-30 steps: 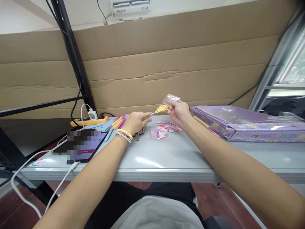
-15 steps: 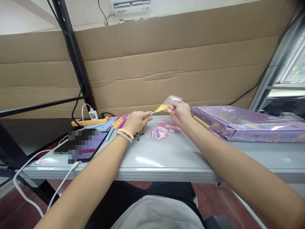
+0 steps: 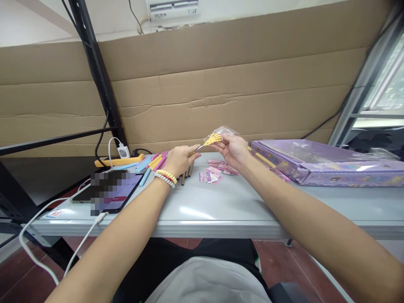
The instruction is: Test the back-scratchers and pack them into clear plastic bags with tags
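My left hand is closed around a telescopic back scratcher. Its thin metal rod and yellow claw-shaped head point up and to the right. My right hand pinches a clear plastic bag at that head; the bag spreads behind and around it. How far the head sits inside the bag I cannot tell. Beneath my hands lie several small pink printed cards. Beside my left hand are several pink, yellow and blue handles and some bare metal rods, partly hidden by the hand.
Two phones with white cables lie at the left of the grey table. A purple box wrapped in plastic stands at the right, with yellow and pink wrapped pieces against its left side. Cardboard lines the back.
My right hand has shifted slightly left and turned, its fingers now closer along the yellow head. The plastic bag has moved left over the head. My left hand stays nearly in place.
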Motion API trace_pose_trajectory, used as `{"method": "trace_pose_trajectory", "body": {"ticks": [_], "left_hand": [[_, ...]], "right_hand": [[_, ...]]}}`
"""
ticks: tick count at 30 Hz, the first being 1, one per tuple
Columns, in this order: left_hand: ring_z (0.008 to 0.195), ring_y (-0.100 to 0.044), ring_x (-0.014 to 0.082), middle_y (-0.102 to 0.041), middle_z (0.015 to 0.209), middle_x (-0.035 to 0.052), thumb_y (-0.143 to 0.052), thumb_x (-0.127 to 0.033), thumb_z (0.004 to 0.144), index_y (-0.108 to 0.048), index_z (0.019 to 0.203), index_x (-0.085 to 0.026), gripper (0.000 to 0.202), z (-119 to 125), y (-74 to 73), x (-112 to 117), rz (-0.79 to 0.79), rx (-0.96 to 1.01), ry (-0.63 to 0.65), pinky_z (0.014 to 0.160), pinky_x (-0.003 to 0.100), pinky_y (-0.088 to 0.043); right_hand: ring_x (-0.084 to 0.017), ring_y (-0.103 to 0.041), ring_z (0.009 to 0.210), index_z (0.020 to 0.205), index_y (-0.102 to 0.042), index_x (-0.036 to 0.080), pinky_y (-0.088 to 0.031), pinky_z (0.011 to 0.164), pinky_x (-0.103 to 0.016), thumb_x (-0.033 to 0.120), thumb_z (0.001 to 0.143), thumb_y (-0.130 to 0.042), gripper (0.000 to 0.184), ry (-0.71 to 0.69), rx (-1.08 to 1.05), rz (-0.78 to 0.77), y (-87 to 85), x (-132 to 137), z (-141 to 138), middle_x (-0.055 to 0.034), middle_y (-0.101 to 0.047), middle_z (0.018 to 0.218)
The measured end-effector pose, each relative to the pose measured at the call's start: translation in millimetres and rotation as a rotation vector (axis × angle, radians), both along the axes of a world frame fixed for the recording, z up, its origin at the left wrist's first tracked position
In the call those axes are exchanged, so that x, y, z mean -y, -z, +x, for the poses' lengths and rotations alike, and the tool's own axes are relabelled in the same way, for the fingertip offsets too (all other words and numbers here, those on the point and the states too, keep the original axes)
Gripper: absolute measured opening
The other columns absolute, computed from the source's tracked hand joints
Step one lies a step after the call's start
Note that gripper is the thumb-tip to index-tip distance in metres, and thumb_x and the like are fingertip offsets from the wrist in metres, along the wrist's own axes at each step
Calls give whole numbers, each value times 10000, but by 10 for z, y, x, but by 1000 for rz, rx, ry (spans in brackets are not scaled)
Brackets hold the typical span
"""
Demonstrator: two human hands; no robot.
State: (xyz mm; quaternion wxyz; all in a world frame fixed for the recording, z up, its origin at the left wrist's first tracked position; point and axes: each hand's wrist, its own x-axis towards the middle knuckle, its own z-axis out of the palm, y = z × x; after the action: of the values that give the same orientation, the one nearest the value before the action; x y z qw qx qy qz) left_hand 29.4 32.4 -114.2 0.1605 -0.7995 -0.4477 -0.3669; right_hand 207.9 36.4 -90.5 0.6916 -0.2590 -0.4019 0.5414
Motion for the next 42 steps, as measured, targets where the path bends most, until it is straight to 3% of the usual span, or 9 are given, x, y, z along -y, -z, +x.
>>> {"method": "trace_pose_trajectory", "body": {"ticks": [10,25,31,33,36,42], "left_hand": [[881,-643,175,-714,1003,48,-528,-445,848,-612,1203,-273,403,-1,-6,4,-22,-12,12,732,252,-439],[854,-630,172,-712,939,49,-523,-425,852,-607,1209,-244,409,-12,-23,7,-39,-23,36,738,250,-437],[857,-630,178,-706,930,51,-514,-435,856,-603,1214,-256,410,25,-30,23,-23,-42,4,709,255,-425],[841,-626,175,-701,913,47,-492,-450,864,-605,1210,-274,404,35,-24,19,-18,-75,5,675,255,-413],[807,-617,170,-692,878,44,-464,-471,873,-613,1199,-288,402,43,-15,11,-3,-111,-6,621,254,-384],[799,-611,169,-687,878,46,-452,-481,876,-614,1199,-281,412,40,-16,12,-6,-116,-13,604,256,-365]], "right_hand": [[-153,-649,699,775,-575,86,-589,637,-306,58,871,-474,143,-20,93,24,7,56,0,-83,-656,797],[-152,-642,654,775,-590,87,-567,546,-251,119,875,-554,111,-108,202,54,64,77,13,-99,-648,775],[-170,-652,674,816,-587,96,-555,524,-254,82,845,-505,88,-94,196,39,39,80,23,-81,-650,790],[-173,-648,649,828,-576,109,-550,512,-263,150,864,-515,83,-93,184,10,27,66,22,-69,-646,765],[-166,-634,600,853,-550,124,-547,511,-282,298,943,-432,228,-76,156,-76,14,42,9,-55,-629,697],[-156,-624,573,836,-545,121,-523,477,-269,274,973,-385,260,-81,168,-52,54,54,-37,-59,-633,732]]}}
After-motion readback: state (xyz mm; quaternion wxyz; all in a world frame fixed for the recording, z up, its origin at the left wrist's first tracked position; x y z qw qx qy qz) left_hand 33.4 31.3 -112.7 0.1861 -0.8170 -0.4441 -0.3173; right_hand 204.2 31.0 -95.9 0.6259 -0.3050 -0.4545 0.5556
